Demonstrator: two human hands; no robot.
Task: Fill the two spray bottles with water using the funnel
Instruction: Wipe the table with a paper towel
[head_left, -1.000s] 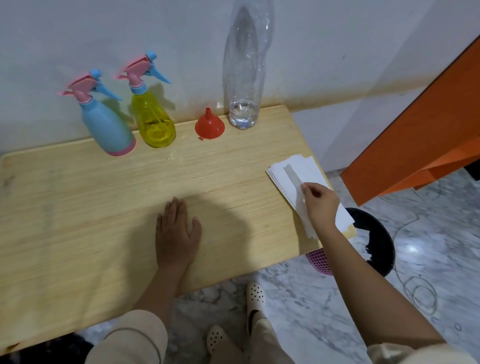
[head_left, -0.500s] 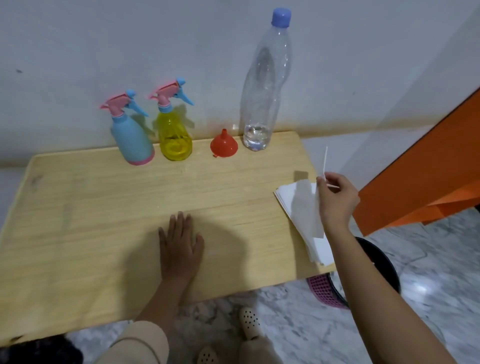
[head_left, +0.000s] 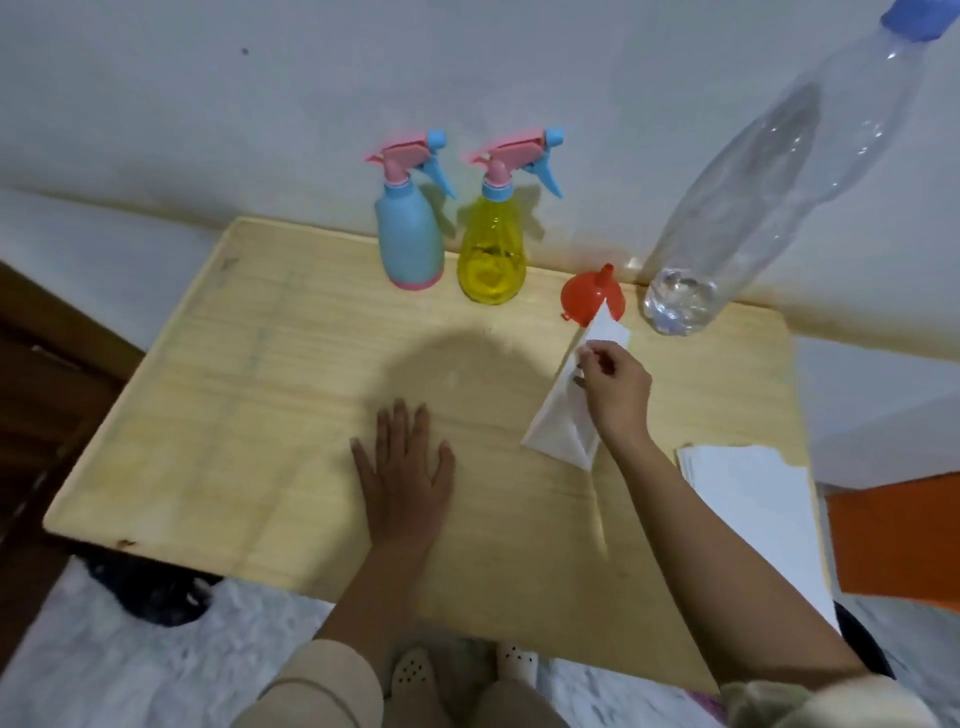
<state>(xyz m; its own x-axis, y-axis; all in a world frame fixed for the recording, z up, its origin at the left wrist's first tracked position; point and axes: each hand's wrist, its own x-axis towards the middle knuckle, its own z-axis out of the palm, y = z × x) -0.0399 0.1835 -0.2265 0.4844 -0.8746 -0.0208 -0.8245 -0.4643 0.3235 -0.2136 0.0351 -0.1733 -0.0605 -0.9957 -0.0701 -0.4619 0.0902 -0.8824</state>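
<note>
A blue spray bottle (head_left: 409, 239) and a yellow spray bottle (head_left: 492, 254), both with pink triggers, stand side by side at the back of the wooden table (head_left: 260, 395). An orange funnel (head_left: 586, 295) sits upside down to their right. Beside it stands a tall clear water bottle (head_left: 769, 202) with a blue cap and a little water at its bottom. My left hand (head_left: 402, 480) lies flat, palm down, on the table. My right hand (head_left: 615, 387) pinches a white tissue (head_left: 563, 423) that hangs just in front of the funnel.
A stack of white tissues (head_left: 753, 499) lies at the table's right edge. An orange panel (head_left: 893, 540) stands to the right, with a dark bin (head_left: 857, 644) below the table edge. The wall runs right behind the bottles. My feet in pale shoes (head_left: 410, 675) show below.
My right hand lifted one tissue off the stack at the right edge and carried it left, toward the funnel. The left hand stayed flat. The camera view swung left.
</note>
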